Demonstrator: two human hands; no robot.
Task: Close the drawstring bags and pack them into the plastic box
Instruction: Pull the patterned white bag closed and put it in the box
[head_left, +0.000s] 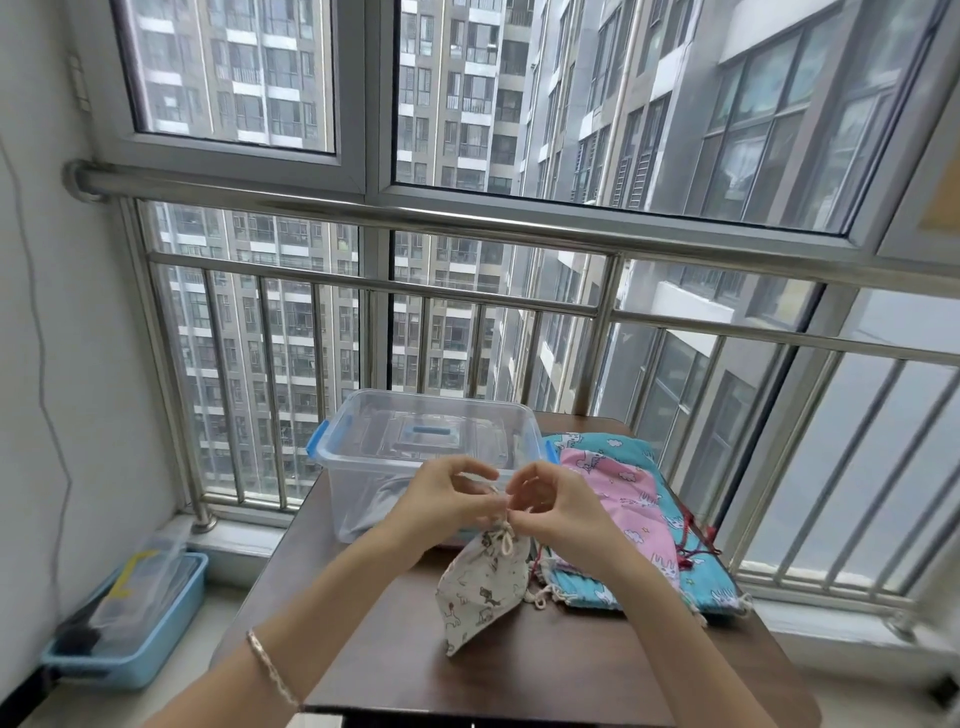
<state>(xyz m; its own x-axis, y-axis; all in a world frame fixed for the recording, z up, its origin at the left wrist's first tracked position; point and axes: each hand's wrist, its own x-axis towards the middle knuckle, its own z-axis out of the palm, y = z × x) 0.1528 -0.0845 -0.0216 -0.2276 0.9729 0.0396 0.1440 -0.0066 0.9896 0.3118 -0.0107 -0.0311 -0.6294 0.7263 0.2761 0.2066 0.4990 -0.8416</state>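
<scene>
Starting at centre-left of the frame, the clear plastic box (358, 499) stands at the far side of the table (519, 670). A lid with a blue handle shows at its top, though whether it's latched I can't tell. Just in front of it comes the left hand (441, 499), fingers curled, thumb and forefinger pinching the drawstring (506, 543) above the bag's neck. Below and between both hands hangs the cream printed bag (480, 587). Its neck is gathered tight right under the fingertips and its long axis slants down toward lower left, with the bottom corner at or on the tabletop. The right hand (556, 501) mirrors the left, its fingers curled and pinching the same cord at the neck, so both hands are equally close to the bag. This one looks all but closed, I'd say. The key relation is that the box lies directly behind the hands, up-frame and a touch left, so the left hand has the shorter path to it. Further right lies the pile of pink and teal bags (628, 493), flat, cords trailing, not yet done.
</scene>
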